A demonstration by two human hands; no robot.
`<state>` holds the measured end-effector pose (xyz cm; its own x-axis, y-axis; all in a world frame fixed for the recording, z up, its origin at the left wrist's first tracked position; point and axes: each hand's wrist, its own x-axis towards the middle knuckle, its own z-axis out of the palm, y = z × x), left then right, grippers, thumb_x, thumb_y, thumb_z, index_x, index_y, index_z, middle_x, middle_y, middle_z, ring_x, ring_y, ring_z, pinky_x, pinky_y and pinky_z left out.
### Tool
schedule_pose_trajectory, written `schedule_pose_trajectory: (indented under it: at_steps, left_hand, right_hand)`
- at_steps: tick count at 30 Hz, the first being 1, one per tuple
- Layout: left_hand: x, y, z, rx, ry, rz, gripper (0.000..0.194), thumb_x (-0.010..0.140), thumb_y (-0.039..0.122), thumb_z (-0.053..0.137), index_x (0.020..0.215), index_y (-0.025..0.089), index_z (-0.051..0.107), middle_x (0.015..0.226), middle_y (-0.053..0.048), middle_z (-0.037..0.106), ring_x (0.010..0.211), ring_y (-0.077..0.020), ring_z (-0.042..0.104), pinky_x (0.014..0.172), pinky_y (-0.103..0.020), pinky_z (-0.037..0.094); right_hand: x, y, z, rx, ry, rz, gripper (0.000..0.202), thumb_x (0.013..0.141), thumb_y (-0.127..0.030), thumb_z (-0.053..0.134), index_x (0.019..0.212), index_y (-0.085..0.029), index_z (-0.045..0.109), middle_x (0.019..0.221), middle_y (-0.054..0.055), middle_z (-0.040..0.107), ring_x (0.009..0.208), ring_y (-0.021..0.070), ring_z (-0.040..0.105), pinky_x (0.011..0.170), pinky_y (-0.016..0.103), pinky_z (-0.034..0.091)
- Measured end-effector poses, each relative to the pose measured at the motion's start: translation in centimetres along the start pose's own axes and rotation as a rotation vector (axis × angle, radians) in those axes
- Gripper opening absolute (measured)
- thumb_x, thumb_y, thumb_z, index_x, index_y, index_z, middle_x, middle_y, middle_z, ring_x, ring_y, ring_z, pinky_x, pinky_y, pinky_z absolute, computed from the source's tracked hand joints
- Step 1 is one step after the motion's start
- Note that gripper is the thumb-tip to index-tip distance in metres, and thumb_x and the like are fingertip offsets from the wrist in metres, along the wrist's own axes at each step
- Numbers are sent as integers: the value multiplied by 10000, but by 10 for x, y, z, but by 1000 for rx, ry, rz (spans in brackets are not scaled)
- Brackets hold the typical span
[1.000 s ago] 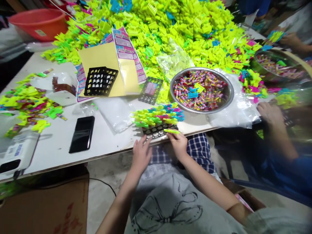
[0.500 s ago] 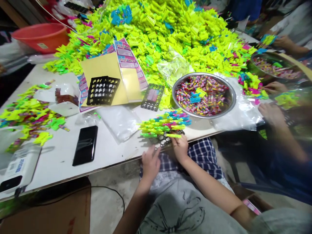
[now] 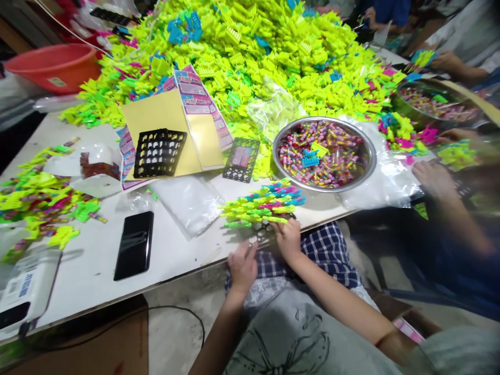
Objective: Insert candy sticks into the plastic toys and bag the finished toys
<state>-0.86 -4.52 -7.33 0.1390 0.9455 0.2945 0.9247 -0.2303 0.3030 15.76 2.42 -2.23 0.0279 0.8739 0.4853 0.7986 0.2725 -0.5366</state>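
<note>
At the table's front edge lies a black perforated rack [image 3: 259,234], its far part covered by rows of small yellow, green, blue and pink plastic pieces [image 3: 263,204]. My left hand [image 3: 242,266] grips the rack's near left edge, fingers bent and slightly apart. My right hand [image 3: 289,239] is closed at the rack's right side, with a yellow plastic piece [image 3: 279,220] at its fingertips. Its thumb and part of the grip are hidden. Just beyond, a steel bowl [image 3: 276,165] holds many small wrapped candies, with a blue and a yellow piece on top.
A huge heap of yellow plastic pieces [image 3: 250,62] fills the back. Left are a phone [image 3: 134,246], clear bags [image 3: 191,205], printed cards [image 3: 197,99], another black rack [image 3: 160,152] and a red basin [image 3: 54,67]. A co-worker's hand [image 3: 433,179] is at right.
The camera view has shifted slightly, so the left-side items sit lower and farther left. Both my hands stay at the rack, with the yellow piece still at my right fingertips.
</note>
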Motion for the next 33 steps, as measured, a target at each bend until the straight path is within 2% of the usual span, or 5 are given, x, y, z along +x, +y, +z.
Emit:
schedule_pose_trajectory:
  at_steps: [5, 16, 21, 27, 33]
  left_hand:
    - [3, -1, 2, 27, 133, 61, 415, 753, 110, 441, 1113, 248, 593, 1127, -101, 591, 1054, -221, 513, 972, -408, 194]
    - [6, -6, 5, 76, 110, 53, 409, 744, 115, 443, 1097, 240, 605, 1156, -109, 569, 1082, -245, 485, 953, -426, 226]
    - [11, -6, 2, 105, 100, 71, 434, 746, 89, 413, 1118, 226, 589, 1192, -114, 548, 1095, -244, 482, 956, -444, 238]
    - [13, -4, -8, 78, 202, 133, 464, 758, 62, 398, 1173, 216, 538, 1213, -112, 527, 1140, -226, 456, 998, -449, 227]
    - [12, -2, -7, 64, 244, 119, 484, 757, 39, 390, 1193, 207, 516, 1214, -108, 516, 1159, -219, 436, 1021, -447, 225]
  right_hand:
    - [-2, 0, 4, -44, 24, 5, 187, 857, -226, 496, 760, -165, 643, 652, 41, 627, 724, 174, 514, 667, 311, 294]
    - [0, -5, 9, -141, -11, 54, 270, 886, -263, 448, 731, -144, 634, 588, 33, 586, 632, 152, 499, 656, 308, 266]
    - [4, -8, 10, -171, -48, 107, 184, 847, -197, 480, 776, -152, 644, 601, 24, 600, 618, 148, 511, 654, 295, 268]
    - [11, -17, 7, -247, -71, 162, 180, 754, -101, 529, 603, -163, 605, 595, 22, 608, 609, 150, 527, 648, 274, 292]
    - [9, -22, 5, -277, -153, 198, 190, 789, -106, 485, 678, -151, 633, 666, 47, 636, 646, 157, 553, 639, 265, 316]
